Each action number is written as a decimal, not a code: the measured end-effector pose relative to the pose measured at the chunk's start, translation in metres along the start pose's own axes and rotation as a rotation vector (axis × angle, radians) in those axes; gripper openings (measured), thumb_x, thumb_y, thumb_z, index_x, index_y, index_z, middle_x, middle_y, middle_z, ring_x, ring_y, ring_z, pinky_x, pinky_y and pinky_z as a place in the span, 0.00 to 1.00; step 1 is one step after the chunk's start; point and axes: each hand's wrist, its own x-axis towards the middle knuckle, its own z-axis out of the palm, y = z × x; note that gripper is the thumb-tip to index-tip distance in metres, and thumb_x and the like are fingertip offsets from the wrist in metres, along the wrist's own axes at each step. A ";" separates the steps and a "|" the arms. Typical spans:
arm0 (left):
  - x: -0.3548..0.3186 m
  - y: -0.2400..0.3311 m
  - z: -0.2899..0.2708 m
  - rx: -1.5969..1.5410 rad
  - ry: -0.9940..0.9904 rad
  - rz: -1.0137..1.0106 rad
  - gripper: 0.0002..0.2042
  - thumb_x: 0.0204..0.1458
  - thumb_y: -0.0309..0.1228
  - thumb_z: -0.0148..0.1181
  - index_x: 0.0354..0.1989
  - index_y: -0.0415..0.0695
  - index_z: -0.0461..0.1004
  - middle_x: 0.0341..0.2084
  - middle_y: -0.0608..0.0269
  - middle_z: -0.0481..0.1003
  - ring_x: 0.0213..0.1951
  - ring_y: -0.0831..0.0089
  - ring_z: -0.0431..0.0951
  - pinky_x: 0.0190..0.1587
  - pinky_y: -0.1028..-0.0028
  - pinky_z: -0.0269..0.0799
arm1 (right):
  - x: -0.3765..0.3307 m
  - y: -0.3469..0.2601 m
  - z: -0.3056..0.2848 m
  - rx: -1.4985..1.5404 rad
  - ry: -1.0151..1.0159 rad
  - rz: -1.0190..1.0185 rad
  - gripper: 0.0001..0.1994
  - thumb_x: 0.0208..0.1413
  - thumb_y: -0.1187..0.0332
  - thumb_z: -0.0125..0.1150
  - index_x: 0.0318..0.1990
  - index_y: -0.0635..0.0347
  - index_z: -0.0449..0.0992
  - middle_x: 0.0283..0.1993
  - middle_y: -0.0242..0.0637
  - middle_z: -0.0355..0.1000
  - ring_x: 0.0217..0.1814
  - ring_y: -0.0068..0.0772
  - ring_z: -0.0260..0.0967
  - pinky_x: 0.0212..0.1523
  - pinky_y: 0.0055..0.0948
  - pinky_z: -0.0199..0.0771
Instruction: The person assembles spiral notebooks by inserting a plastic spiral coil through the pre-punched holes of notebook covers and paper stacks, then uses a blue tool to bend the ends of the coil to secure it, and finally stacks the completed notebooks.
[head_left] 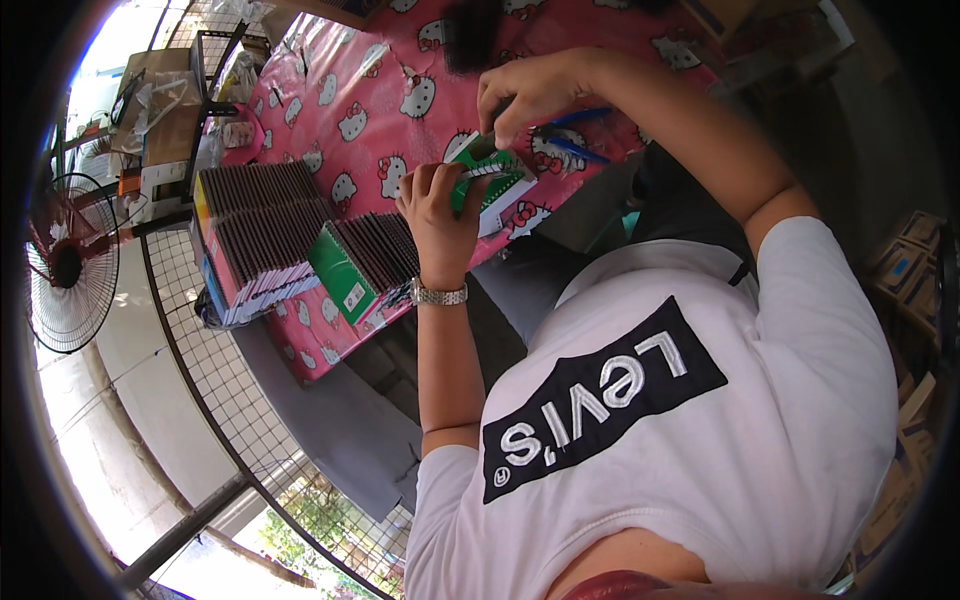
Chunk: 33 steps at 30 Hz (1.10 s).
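My left hand (442, 218), with a metal watch at the wrist, closes its fingers on the near side of a green spiral notebook (510, 187). A white wire coil shows between the fingers and along the notebook's edge. Just beyond, my right hand (535, 92) is bent down over the far end of the notebook, its thumb and fingers curled together. Something dark shows between them, too hidden to name. A blue-handled tool (580, 150), perhaps pliers, lies on the table to the right of the notebook.
Left of my left hand stand rows of bound notebooks (265, 230), with a green-covered row (345, 272) at the table's near edge. The table has a pink patterned cover (350, 90). A fan (70, 262) and wire mesh (215, 350) are at the left; cardboard boxes (905, 265) are at the right.
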 end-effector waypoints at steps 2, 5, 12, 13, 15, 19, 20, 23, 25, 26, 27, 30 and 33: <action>-0.004 -0.002 0.001 -0.031 0.006 -0.003 0.15 0.42 0.35 0.71 0.38 0.46 0.75 0.38 0.61 0.73 0.44 0.57 0.70 0.47 0.58 0.63 | -0.007 -0.001 0.005 0.482 0.027 -0.050 0.21 0.49 0.59 0.63 0.47 0.64 0.78 0.51 0.34 0.69 0.55 0.29 0.63 0.56 0.28 0.61; 0.004 -0.001 0.000 -0.042 0.031 0.020 0.16 0.41 0.36 0.72 0.38 0.46 0.75 0.37 0.60 0.73 0.43 0.56 0.70 0.47 0.58 0.64 | -0.001 -0.002 0.003 0.093 -0.010 -0.072 0.22 0.51 0.53 0.61 0.49 0.59 0.77 0.46 0.26 0.72 0.49 0.20 0.64 0.48 0.24 0.60; 0.002 -0.003 -0.001 -0.062 0.015 -0.003 0.17 0.41 0.36 0.72 0.38 0.43 0.74 0.36 0.59 0.73 0.42 0.54 0.70 0.47 0.57 0.64 | -0.005 -0.019 0.005 -0.158 0.052 0.014 0.25 0.47 0.60 0.63 0.53 0.63 0.75 0.59 0.37 0.64 0.61 0.32 0.63 0.61 0.31 0.62; -0.001 -0.003 -0.001 -0.064 0.007 -0.012 0.18 0.41 0.36 0.72 0.38 0.43 0.74 0.36 0.58 0.73 0.42 0.54 0.70 0.47 0.57 0.64 | -0.006 -0.015 0.011 0.378 0.052 -0.116 0.24 0.48 0.60 0.63 0.52 0.63 0.75 0.59 0.37 0.65 0.60 0.33 0.64 0.61 0.31 0.62; 0.000 -0.002 -0.001 -0.066 0.013 -0.019 0.18 0.41 0.36 0.72 0.38 0.42 0.74 0.36 0.58 0.73 0.42 0.54 0.70 0.47 0.57 0.64 | -0.002 -0.011 0.007 0.452 -0.062 -0.169 0.24 0.48 0.59 0.62 0.52 0.63 0.75 0.59 0.37 0.65 0.59 0.33 0.64 0.60 0.32 0.62; 0.001 -0.001 -0.005 -0.095 0.012 -0.027 0.18 0.42 0.34 0.72 0.38 0.41 0.73 0.35 0.56 0.73 0.41 0.53 0.71 0.46 0.58 0.65 | 0.005 -0.005 0.012 0.717 -0.089 -0.231 0.24 0.48 0.59 0.62 0.52 0.63 0.75 0.52 0.35 0.68 0.56 0.28 0.65 0.59 0.30 0.62; -0.001 -0.002 -0.005 -0.111 0.005 -0.043 0.18 0.42 0.34 0.72 0.38 0.41 0.73 0.35 0.56 0.73 0.41 0.53 0.71 0.45 0.59 0.66 | 0.007 -0.004 0.012 0.789 -0.085 -0.240 0.24 0.48 0.60 0.62 0.52 0.63 0.74 0.50 0.34 0.70 0.55 0.27 0.66 0.58 0.30 0.62; 0.005 -0.002 -0.008 -0.127 0.043 -0.048 0.18 0.43 0.30 0.72 0.40 0.38 0.73 0.37 0.53 0.74 0.42 0.53 0.73 0.47 0.60 0.69 | 0.015 -0.002 0.010 0.381 -0.008 -0.149 0.21 0.50 0.57 0.62 0.49 0.58 0.76 0.47 0.30 0.73 0.50 0.23 0.67 0.51 0.25 0.62; -0.001 -0.011 -0.011 -0.145 0.046 -0.045 0.17 0.43 0.29 0.71 0.41 0.38 0.74 0.37 0.53 0.74 0.43 0.54 0.74 0.47 0.61 0.69 | 0.015 -0.002 0.012 0.342 0.075 -0.116 0.21 0.51 0.53 0.62 0.48 0.55 0.76 0.47 0.27 0.72 0.47 0.21 0.66 0.46 0.24 0.62; -0.003 -0.015 -0.012 -0.153 0.051 -0.047 0.16 0.44 0.28 0.71 0.41 0.38 0.74 0.37 0.54 0.74 0.44 0.54 0.74 0.47 0.62 0.69 | 0.015 -0.003 0.011 0.500 -0.002 -0.144 0.21 0.50 0.54 0.62 0.49 0.55 0.76 0.46 0.27 0.72 0.48 0.21 0.66 0.48 0.24 0.62; -0.002 -0.018 -0.013 -0.148 0.055 -0.054 0.14 0.46 0.28 0.70 0.40 0.39 0.75 0.38 0.57 0.74 0.42 0.60 0.75 0.45 0.66 0.70 | 0.015 -0.003 0.009 0.658 -0.080 -0.170 0.22 0.49 0.56 0.62 0.51 0.55 0.76 0.45 0.28 0.72 0.49 0.21 0.66 0.50 0.24 0.63; -0.008 -0.021 -0.013 -0.181 0.000 -0.176 0.13 0.48 0.28 0.69 0.40 0.40 0.75 0.39 0.60 0.74 0.39 0.66 0.76 0.40 0.70 0.71 | 0.014 -0.019 0.009 0.492 -0.061 -0.072 0.22 0.49 0.58 0.61 0.51 0.58 0.75 0.41 0.26 0.71 0.48 0.20 0.66 0.51 0.23 0.63; -0.004 -0.015 -0.014 -0.266 -0.026 -0.227 0.13 0.49 0.28 0.68 0.41 0.40 0.75 0.37 0.61 0.74 0.36 0.70 0.76 0.34 0.73 0.71 | 0.019 -0.003 0.017 0.994 -0.079 -0.175 0.24 0.49 0.56 0.61 0.52 0.56 0.75 0.45 0.31 0.72 0.52 0.26 0.68 0.56 0.27 0.63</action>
